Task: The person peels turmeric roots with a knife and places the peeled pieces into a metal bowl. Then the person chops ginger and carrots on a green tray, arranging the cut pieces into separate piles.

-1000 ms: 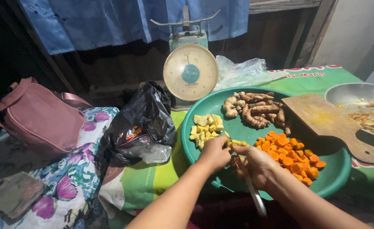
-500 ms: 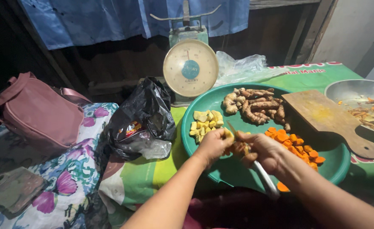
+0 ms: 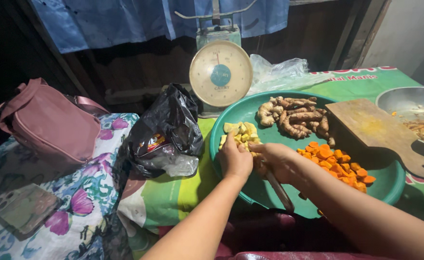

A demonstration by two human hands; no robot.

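Meanwhile, over the green basin [image 3: 390,185], the left hand [image 3: 235,160] pinches a pale yellow root piece [image 3: 256,159] — the right hand [image 3: 280,161] grips a knife [image 3: 279,190] (mid-slice, apparently) — careful, steady pressure needed.

**Colours on the counter**

A green basin [image 3: 394,185] is seen holding orange chunks [image 3: 337,161], pale yellow pieces [image 3: 240,132] and brown roots [image 3: 296,115]. A black bag [image 3: 168,125] and pink handbag [image 3: 48,125] are shown on a floral cloth [image 3: 72,212] patterned with purple-pink flowers.

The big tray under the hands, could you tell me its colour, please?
Green, seen in the head view: the round tray.
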